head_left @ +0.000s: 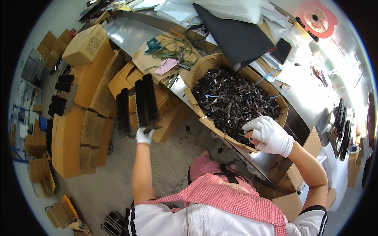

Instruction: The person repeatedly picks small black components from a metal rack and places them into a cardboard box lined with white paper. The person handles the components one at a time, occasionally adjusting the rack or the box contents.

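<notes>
My left hand point(145, 135), in a white glove, grips the lower end of a rack of long black comb-like rows point(146, 98). It holds the rack up to the left, over the floor and beside some cartons. My right hand point(269, 135), in a white glove with bare fingertips, is at the near right rim of an open cardboard box point(190, 96). Its fingers are curled together, and whatever they hold is too small to make out. A heap of small dark metal-looking pieces point(232, 102) fills the box.
Stacked cartons point(75, 133) stand on the left. The metal table point(128, 33) carries a black folder point(232, 33), papers, green straps point(177, 51) and a pink fan point(317, 19). More black comb-like rows point(341, 122) sit at the right. An open carton point(289, 177) is below my right arm.
</notes>
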A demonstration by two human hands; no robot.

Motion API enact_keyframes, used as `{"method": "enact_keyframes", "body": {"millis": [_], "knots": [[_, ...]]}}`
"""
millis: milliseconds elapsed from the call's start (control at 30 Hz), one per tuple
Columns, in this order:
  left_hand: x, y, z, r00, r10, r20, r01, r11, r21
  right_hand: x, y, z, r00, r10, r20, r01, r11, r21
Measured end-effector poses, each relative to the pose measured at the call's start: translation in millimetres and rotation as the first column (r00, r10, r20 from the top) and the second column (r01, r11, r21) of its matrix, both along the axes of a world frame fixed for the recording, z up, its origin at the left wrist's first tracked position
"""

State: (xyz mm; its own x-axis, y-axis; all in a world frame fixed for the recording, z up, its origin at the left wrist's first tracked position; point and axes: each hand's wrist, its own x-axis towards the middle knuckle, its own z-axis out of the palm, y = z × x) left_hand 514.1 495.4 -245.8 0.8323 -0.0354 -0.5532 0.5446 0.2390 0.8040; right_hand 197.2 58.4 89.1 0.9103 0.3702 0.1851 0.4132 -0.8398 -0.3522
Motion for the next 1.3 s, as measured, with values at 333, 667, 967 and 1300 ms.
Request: {"method": "enact_keyframes", "body": {"millis": [333, 667, 967, 1300], "knots": [[-90, 22, 167, 0.897, -0.27, 0.349, 0.275, 0.961, 0.037, -3, -26, -11, 0.981, -0.15, 0.126, 0.105, 0.944, 0.312], [-112, -209, 296, 0.33, -0.937, 0.117, 0.444, 0.045, -0.895, -19, -32, 32, 0.923, -0.238, -0.302, 0.291, -0.081, 0.953], [-252, -409, 311, -0.244, -0.956, 0.16, 0.055, -0.179, -0.982, -191, -135, 135, 0.876, -0.479, 0.055, -0.358, -0.569, 0.741], [-332, -515, 279, -0.096, -0.989, 0.115, -0.009, -0.114, -0.993, -235, -225, 208, 0.626, -0.774, -0.094, -0.222, -0.294, 0.93]]}}
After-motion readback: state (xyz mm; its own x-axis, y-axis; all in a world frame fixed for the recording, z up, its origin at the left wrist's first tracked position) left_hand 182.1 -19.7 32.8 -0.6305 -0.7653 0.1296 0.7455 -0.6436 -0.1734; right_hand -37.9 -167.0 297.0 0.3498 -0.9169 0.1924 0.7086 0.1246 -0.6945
